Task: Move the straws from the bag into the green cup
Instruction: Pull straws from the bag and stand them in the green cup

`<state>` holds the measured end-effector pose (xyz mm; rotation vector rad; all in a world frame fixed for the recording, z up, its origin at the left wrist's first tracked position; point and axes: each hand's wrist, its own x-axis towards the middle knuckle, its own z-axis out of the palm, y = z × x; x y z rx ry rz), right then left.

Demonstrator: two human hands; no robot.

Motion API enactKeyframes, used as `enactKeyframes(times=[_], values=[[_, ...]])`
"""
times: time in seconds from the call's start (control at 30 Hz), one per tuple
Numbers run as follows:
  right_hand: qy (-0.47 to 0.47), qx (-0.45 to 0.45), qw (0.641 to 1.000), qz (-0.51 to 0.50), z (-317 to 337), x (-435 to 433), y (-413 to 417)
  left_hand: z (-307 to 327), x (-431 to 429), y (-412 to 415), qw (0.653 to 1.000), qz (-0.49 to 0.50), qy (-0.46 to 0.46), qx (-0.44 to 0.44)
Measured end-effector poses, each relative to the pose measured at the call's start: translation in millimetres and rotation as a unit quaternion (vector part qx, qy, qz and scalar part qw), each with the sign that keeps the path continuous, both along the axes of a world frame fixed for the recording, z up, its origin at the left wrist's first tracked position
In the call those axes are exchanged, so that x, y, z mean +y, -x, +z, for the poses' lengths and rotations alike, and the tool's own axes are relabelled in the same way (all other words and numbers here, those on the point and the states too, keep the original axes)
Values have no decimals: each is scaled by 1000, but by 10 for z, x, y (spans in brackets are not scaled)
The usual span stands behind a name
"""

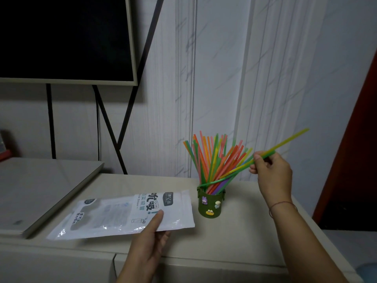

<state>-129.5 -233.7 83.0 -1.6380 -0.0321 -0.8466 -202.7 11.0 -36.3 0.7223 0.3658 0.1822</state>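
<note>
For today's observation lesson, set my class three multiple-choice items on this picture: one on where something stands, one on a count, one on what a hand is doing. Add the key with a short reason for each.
1. Where does the green cup stand?
A. on top of the bag
B. on the table, right of the bag
C. left of the bag

2. How many small figures show on the cup's front?
A. one
B. three
C. six

3. What is the right hand doing?
A. resting flat on the table
B. pinching straws
C. gripping the bag

Key:
1 B: the cup stands on the table, apart from the bag's right edge.
2 B: a purple, a white and a yellow-green figure show.
3 B: its fingers pinch green and yellow straws above the cup.
</note>
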Motion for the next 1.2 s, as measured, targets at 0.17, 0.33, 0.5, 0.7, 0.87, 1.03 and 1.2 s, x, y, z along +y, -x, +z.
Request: enactKeyframes(times=[0.17,0.33,0.5,0.7,0.87,1.03,1.2], values=[[7,-9,1000,0,103,-35,14,6,3,0,1000,1,2,-2],[29,-5,1000,7,122,-21,-11,18,-9,9,1000,-9,0,1],[82,39,995,40,65,65,-67,14,-7,20,1000,-21,-6,-1],[151,89,983,61,-4,199,-140,39,-15,31,1000,-14,1,3],[172,120,974,81,-69,258,-198,55,-13,37,1000,-7,10,1],[182,167,966,71,-253,302,-215,63,-16,43,1000,-7,7,4],[156,202,963,86,-449,350,-214,65,-27,40,1000,-3,7,5]])
